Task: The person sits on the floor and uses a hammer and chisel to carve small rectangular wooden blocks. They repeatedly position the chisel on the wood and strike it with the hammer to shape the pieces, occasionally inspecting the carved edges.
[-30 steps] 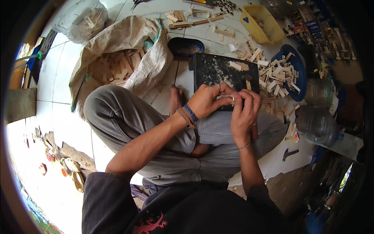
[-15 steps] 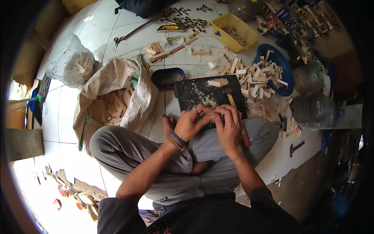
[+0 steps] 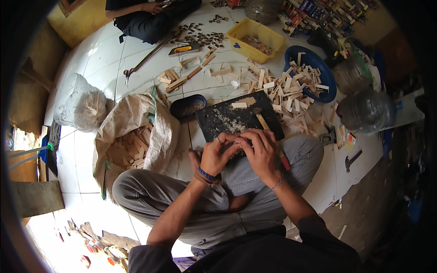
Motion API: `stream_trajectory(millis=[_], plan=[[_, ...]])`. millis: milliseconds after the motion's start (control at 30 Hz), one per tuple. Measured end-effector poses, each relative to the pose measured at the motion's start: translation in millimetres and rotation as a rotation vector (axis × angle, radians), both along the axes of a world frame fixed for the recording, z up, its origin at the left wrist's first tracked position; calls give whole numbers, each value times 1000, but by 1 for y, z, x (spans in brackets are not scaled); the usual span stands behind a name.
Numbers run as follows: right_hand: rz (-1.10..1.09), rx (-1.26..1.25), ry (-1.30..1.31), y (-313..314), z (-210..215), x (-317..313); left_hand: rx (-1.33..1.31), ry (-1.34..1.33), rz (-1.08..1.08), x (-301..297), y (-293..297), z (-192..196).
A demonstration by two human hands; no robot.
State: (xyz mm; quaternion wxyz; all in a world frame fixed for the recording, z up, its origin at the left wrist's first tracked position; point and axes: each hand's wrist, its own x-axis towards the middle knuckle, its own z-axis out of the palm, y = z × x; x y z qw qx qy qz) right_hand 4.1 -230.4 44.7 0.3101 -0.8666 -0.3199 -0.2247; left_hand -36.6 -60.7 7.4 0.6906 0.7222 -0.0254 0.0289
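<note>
My left hand [image 3: 217,156] and my right hand [image 3: 260,152] meet over the near edge of a black board [image 3: 209,119]. Fingers and thumbs of both are pinched together at one spot; whatever they grip is too small or hidden to make out. Wood dust and a pale wood block [image 3: 239,105] lie on the board. A hammer [image 3: 261,120] with a wooden handle rests there too, close to my right hand. The red handle [image 3: 284,162] of some tool shows beside my right wrist, its other end hidden.
A woven sack [image 3: 160,141] of wood pieces stands at left, near a dark blue tray [image 3: 187,107]. Loose wood blocks [image 3: 273,86] spread beside a blue basin [image 3: 330,84] and a yellow tub [image 3: 261,53]. Another hammer [image 3: 353,160] lies at right. Another person [image 3: 148,22] sits at the far left.
The view has shifted, bringing more of the other person into sight at the top. My two hands stay pinched together over the board's edge, with slight finger movement.
</note>
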Motion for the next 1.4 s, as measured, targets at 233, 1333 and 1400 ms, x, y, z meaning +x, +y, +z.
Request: stream_trajectory(millis=[233, 1333, 1400], plan=[[-14, -78, -18, -3, 3, -3, -35, -10, -10, 1, 0, -8], [-46, 6, 148, -6, -10, -21, 128, -214, 80, 0, 5, 5], [-45, 24, 134, -5, -10, -21, 148, -211, 83, 0, 5, 5]])
